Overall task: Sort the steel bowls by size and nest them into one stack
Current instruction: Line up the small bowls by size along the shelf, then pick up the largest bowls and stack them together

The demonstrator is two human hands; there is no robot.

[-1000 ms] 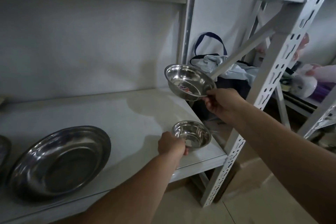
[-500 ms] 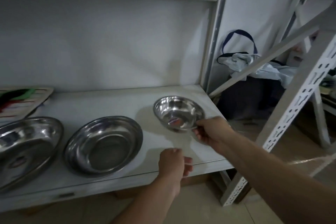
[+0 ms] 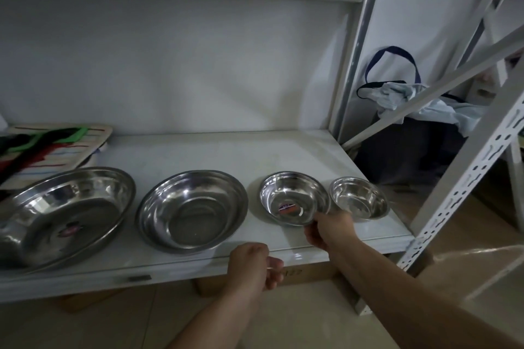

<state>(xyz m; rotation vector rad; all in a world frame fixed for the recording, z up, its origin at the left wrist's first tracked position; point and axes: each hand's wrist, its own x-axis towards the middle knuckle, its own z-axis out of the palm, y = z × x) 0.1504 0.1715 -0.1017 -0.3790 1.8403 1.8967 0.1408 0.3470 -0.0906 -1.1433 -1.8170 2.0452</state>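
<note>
while pinching a rim, right hand (image 3: 326,231): fingers closed on the near edge of the third bowl (image 3: 293,198)
left hand (image 3: 251,266): loosely curled, empty, at the shelf (image 3: 283,150) front
bowls: four apart in a row, largest bowl (image 3: 61,214) left, second bowl (image 3: 192,208), smallest bowl (image 3: 358,198) right

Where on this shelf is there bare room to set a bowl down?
Free: the white shelf behind the bowl row, from the striped board to the rear post. Crowded: the front, where the largest bowl, second bowl, third bowl, held by the right hand, and smallest bowl sit close together.
</note>
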